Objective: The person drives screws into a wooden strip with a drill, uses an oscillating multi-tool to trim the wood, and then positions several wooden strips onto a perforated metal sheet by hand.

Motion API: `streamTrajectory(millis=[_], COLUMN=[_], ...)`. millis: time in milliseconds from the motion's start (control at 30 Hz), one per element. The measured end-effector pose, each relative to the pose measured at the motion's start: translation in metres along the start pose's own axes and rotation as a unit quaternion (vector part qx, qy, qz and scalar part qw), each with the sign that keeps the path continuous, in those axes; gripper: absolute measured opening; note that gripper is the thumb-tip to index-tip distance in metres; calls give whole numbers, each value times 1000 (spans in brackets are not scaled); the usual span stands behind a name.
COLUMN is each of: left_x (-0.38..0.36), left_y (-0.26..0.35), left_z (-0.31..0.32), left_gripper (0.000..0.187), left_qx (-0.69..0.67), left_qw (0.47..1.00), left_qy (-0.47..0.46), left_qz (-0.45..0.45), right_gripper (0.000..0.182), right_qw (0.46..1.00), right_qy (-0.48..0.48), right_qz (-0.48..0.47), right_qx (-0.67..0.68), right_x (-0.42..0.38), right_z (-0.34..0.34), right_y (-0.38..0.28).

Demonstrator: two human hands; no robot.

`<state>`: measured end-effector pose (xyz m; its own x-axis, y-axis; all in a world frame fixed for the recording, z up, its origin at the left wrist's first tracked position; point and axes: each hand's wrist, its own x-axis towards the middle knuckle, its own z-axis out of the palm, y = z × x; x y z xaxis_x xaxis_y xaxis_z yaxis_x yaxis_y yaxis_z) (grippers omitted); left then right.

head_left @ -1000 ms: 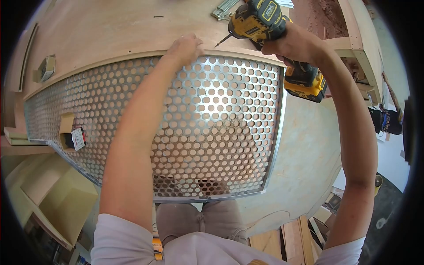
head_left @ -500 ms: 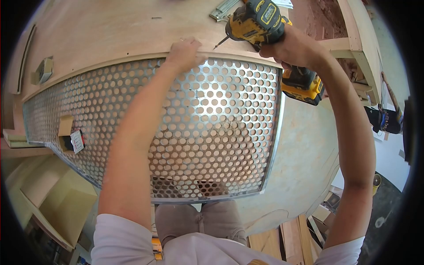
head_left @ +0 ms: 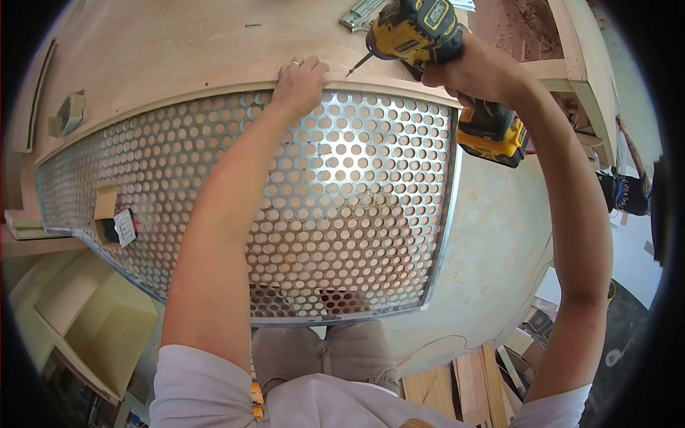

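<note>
My right hand (head_left: 477, 70) is closed around the grip of a yellow and black cordless drill (head_left: 410, 36). The drill's long thin bit (head_left: 359, 65) slants down to the left, its tip just by a thin wooden strip (head_left: 385, 89). That strip runs along the near edge of a large wooden board (head_left: 164, 50). My left hand (head_left: 301, 84) lies over the strip left of the bit, its fingers bent across onto the board; the thumb side is partly hidden. Below both hands is a perforated metal sheet (head_left: 335, 235) with round holes and a metal frame.
An opened small box (head_left: 114, 217) rests on the metal sheet at left. On the board are another small box (head_left: 70, 114), a loose screw (head_left: 253, 26) and metal drawer slides (head_left: 364, 13). Wooden framing (head_left: 581, 71) stands at right; wood pieces (head_left: 464, 389) lie below.
My left hand has shifted slightly, with its fingers reaching a little farther over the strip. The drill and my right hand have moved slightly right and down, the bit still near the strip.
</note>
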<state>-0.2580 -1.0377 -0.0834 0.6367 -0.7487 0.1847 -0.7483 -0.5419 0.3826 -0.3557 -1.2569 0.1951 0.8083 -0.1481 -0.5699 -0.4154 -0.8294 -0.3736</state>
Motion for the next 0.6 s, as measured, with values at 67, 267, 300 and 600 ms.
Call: streamTrajectory(millis=[67, 267, 300, 600], left_x=[-2, -4, -5, -9], left_y=[1, -1, -2, -1], left_z=[1, -2, -3, -6], left_gripper=[19, 29, 30, 47], left_qx=[1, -20, -28, -13], left_qw=[1000, 999, 999, 1000], left_qy=[7, -26, -16, -11], left_qz=[4, -11, -5, 11], right_gripper=[29, 38, 38, 28], right_qw=[1000, 999, 999, 999], right_qy=[-2, -14, -16, 18], right_qz=[4, -26, -23, 4], right_qx=[12, -24, -29, -29], right_x=[3, 8, 7, 9], right_z=[-1, -2, -1, 2], right_y=[3, 7, 8, 6])
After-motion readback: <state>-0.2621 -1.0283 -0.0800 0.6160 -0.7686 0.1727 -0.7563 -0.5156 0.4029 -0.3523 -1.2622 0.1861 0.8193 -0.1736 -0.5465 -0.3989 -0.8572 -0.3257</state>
